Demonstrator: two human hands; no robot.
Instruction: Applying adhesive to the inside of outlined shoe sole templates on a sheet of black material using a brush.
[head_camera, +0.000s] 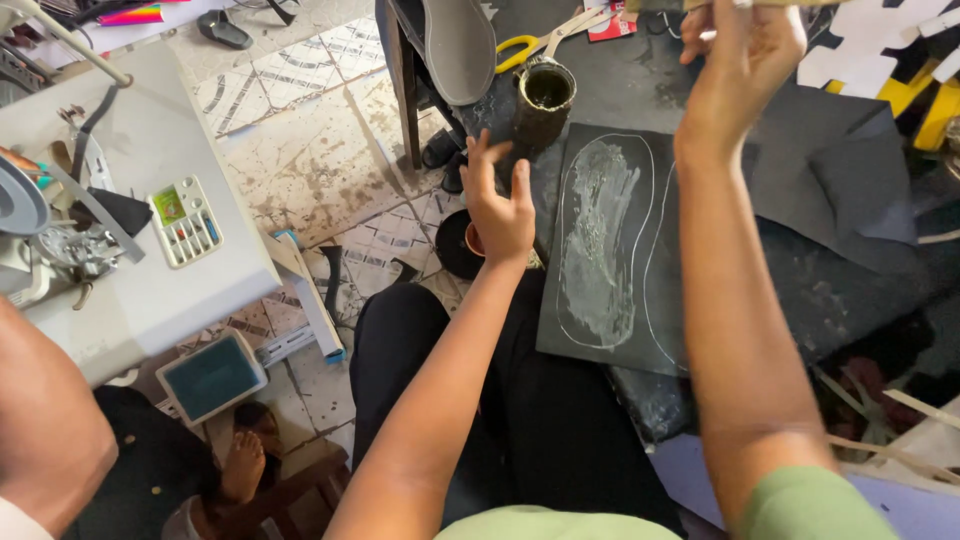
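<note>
Nearest to me, along the bottom edge, both forearms rise from pale green sleeves over a lap in black trousers (520, 400). At the near left another person's bare arm (45, 420) cuts into the corner, with a bare foot (242, 462) on the tiled floor (310, 150) beside a small teal-topped box (212, 377).

Further out on the left stands a white counter (150, 290) carrying a sewing machine (60, 250) and a little tray of coloured pins (185, 222).

At mid distance my left hand (500, 205) hangs in the air with its fingers spread, the grip open and holding nothing; it is just short of a grimy dark pot (545, 100) that stands on the black work counter (850, 290). Below that hand a small round dark lid-like object (458, 245) shows, partly hidden, so I cannot tell what it is.

Right of the left hand lies a black sheet (600, 255) on the counter, marked with a white sole outline whose inside is smeared with pale glue; part of a second outline runs beside it, crossed by my right forearm.

Farther off, my right hand (745, 45) is lifted high at the top edge, its grip pinching a flat tan strip (700, 5) that runs out of view. Beyond the pot lie yellow-handled scissors (530, 45) and a grey shoe sole (458, 45). Yellow and white cut pieces (900, 60) sit at the far right.
</note>
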